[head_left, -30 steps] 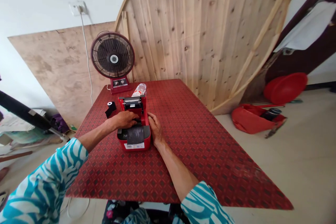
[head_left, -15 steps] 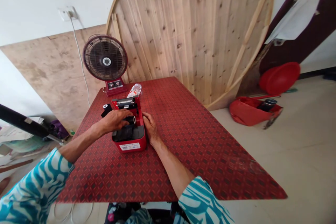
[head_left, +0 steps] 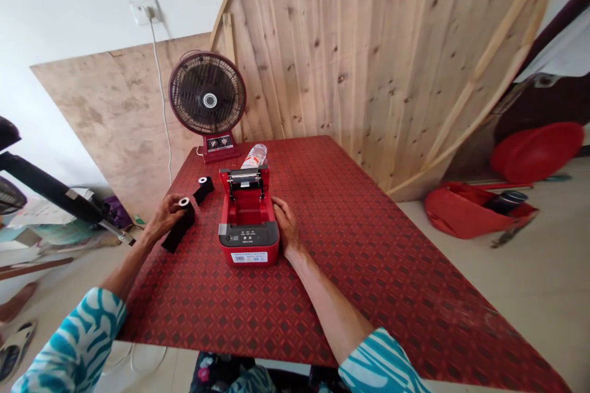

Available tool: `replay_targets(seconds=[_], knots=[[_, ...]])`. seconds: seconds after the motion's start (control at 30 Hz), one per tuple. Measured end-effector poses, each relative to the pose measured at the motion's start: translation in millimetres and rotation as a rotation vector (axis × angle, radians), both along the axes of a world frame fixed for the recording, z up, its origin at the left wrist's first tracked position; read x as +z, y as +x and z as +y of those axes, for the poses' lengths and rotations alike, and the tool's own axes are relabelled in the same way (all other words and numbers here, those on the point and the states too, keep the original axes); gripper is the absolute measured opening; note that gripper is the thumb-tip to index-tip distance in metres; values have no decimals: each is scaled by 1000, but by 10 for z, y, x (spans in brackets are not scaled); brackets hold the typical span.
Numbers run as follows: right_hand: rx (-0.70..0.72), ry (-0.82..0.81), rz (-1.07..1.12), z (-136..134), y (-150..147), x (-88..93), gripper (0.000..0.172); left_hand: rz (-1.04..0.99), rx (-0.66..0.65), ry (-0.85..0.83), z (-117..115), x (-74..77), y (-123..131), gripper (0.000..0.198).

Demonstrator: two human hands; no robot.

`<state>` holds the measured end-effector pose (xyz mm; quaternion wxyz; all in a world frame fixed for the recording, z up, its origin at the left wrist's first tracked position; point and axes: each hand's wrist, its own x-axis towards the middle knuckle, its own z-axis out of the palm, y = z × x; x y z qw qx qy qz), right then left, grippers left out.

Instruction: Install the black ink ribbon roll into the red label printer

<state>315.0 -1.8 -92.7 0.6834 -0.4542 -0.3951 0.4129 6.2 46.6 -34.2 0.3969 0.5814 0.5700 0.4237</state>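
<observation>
fingers [head_left: 171, 204] of the left hand [head_left: 161, 220] close around a black ribbon roll [head_left: 183, 218], its white core end up and its loose black tail angled down toward the person, just left of a red desktop printer [head_left: 249, 252]. fingers [head_left: 281, 210] of the right hand [head_left: 286, 227] lie open, slightly curved over the printer's right wall, touching it without gripping.

the printer sits on a red patterned tabletop [head_left: 369, 276], long axis pointing straight away from the person, control panel and barcode label toward them, its top compartment open below a metal roller assembly at the far end.

a second black ribbon roll [head_left: 203, 189] lies left of the printer, near its far end, making two rolls in all. one plastic water bottle [head_left: 254, 156] lies just behind the printer; one desk fan [head_left: 207, 92] stands farther behind it.

both forearms reach in from the near corners, in teal-and-white patterned sleeves [head_left: 76, 338].
</observation>
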Motion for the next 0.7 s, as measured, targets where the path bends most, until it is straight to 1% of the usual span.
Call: replay_targets(seconds=[0.07,0.13,0.2,0.27,0.33,0.4,0.53,0.6,0.7], knots=[[7,-11,-8,-10,8,8,36,-1,-4,31,57,-127,-10,55],[9,-25,-6,-19,11,18,35,-6,-32,36,87,-155,-44,57],[4,-33,2,-21,11,23,35,-32,-60,37,119,-106,-95,59],[-5,-29,4,-18,10,24,35,-76,-41,69,195,-18,-130,62],[-10,-27,2,-17,11,25,35,-64,3,91,338,65,-121,64],[-5,-28,-5,-23,16,31,35,6,-2,66,532,112,-66,68],[25,-29,-34,-46,26,50,35,88,-108,-22,882,116,96,72],[26,-30,-45,-48,27,54,36,143,-158,-57,971,112,146,75],[17,-36,-55,-41,23,50,37,258,-269,-85,1006,125,143,76]])
